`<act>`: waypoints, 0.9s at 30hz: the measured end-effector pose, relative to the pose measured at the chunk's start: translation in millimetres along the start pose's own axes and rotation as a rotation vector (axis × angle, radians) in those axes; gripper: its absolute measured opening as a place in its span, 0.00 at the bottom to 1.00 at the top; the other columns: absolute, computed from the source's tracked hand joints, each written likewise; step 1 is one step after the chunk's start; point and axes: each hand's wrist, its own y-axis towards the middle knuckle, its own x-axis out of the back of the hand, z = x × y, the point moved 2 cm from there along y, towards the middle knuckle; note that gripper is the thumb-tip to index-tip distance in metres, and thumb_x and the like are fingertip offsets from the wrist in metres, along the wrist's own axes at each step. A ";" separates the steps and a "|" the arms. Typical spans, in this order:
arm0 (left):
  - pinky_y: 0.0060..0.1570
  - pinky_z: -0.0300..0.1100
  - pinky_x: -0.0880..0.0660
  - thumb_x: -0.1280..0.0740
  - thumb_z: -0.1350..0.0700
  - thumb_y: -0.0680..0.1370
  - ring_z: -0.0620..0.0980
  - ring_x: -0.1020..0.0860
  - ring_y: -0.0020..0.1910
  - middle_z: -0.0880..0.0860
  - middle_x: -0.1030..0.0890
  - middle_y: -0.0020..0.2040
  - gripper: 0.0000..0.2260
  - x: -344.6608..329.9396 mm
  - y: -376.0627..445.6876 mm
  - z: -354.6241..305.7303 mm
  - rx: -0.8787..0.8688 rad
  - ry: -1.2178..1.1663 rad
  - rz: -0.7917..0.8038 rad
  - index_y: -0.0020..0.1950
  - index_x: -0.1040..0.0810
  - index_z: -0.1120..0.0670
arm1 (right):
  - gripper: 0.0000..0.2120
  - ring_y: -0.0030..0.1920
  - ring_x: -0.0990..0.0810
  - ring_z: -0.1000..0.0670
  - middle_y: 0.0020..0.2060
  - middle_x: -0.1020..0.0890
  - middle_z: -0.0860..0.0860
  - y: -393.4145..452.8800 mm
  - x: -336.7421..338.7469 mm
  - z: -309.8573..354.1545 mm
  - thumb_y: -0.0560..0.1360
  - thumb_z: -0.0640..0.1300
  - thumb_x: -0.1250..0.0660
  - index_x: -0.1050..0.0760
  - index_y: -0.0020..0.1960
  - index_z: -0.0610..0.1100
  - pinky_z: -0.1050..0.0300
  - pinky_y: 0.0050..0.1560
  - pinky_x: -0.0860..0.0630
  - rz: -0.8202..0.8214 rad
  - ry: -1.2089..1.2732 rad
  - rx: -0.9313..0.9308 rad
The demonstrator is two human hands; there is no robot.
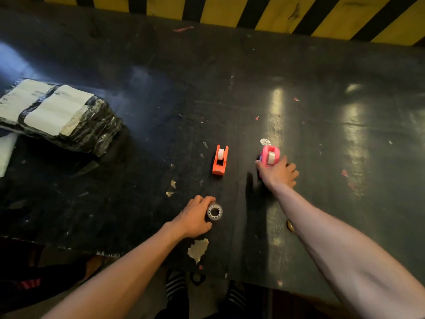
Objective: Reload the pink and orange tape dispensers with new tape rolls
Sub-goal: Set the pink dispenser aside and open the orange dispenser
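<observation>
Two bare forearms enter from six o'clock, with no sleeves, watch or jewellery visible on either; the left hand (195, 217) and right hand (279, 173) are bare, without gloves. At six o'clock, below the arms, two feet show in dark footwear with pale stripes (176, 287), partly blurred.

Bench clutter we see apart from the job

We see a dark, scuffed table (230, 72) with a black-wrapped bundle (69, 120) bearing white labels (55, 109), well out to the left of both grips. A yellow-and-black striped barrier (287, 12) runs along the far edge. A torn paper scrap (198, 249) lies just nearer than the left grip, a round white sticker (265, 141) just beyond the right one, and red flecks (344, 173) sit further right.
</observation>
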 end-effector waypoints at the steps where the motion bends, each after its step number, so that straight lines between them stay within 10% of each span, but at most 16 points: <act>1: 0.66 0.47 0.26 0.28 0.59 0.76 0.49 0.26 0.65 0.52 0.27 0.66 0.35 9.1 4.1 2.8 0.023 -0.051 0.054 0.78 0.40 0.47 | 0.33 0.65 0.31 0.35 0.66 0.28 0.39 -8.7 1.7 1.0 0.71 0.59 0.30 0.32 0.70 0.43 0.40 0.64 0.32 -0.132 0.032 0.079; 3: 0.59 0.43 0.24 0.31 0.63 0.77 0.48 0.23 0.60 0.53 0.24 0.63 0.34 28.7 11.1 6.8 0.083 -0.125 0.050 0.80 0.42 0.49 | 0.26 0.63 0.29 0.35 0.64 0.27 0.38 -28.2 -3.0 4.7 0.74 0.48 0.32 0.31 0.70 0.43 0.39 0.62 0.30 -0.268 0.148 0.330; 5: 0.61 0.43 0.26 0.33 0.64 0.79 0.50 0.24 0.62 0.56 0.24 0.65 0.32 49.6 21.6 4.0 0.109 -0.150 -0.094 0.80 0.41 0.51 | 0.25 0.67 0.29 0.40 0.67 0.29 0.40 -41.3 -18.1 16.1 0.76 0.41 0.34 0.33 0.72 0.42 0.44 0.68 0.30 -0.053 0.298 0.475; 11: 0.69 0.57 0.28 0.36 0.66 0.80 0.57 0.27 0.72 0.54 0.33 0.78 0.38 75.7 57.8 -19.0 0.170 -0.586 -0.183 0.83 0.51 0.45 | 0.29 0.77 0.38 0.46 0.78 0.38 0.47 -61.9 -59.2 57.0 0.82 0.50 0.42 0.46 0.80 0.46 0.48 0.77 0.41 0.548 0.419 0.239; 17: 0.52 0.43 0.24 0.41 0.65 0.81 0.45 0.21 0.53 0.46 0.18 0.55 0.22 69.4 43.0 -41.4 0.120 -0.815 -0.125 0.72 0.27 0.48 | 0.21 0.65 0.22 0.47 0.65 0.21 0.47 -74.9 -62.0 62.0 0.82 0.49 0.44 0.30 0.73 0.49 0.45 0.69 0.28 0.627 0.681 0.070; 27: 0.52 0.50 0.17 0.30 0.57 0.79 0.54 0.15 0.52 0.57 0.16 0.55 0.09 41.5 -1.8 -25.2 0.167 -1.141 -0.176 0.58 0.21 0.56 | 0.09 0.52 0.15 0.44 0.54 0.17 0.43 -121.0 -23.8 14.9 0.77 0.44 0.31 0.26 0.56 0.46 0.42 0.54 0.18 0.640 0.895 -0.027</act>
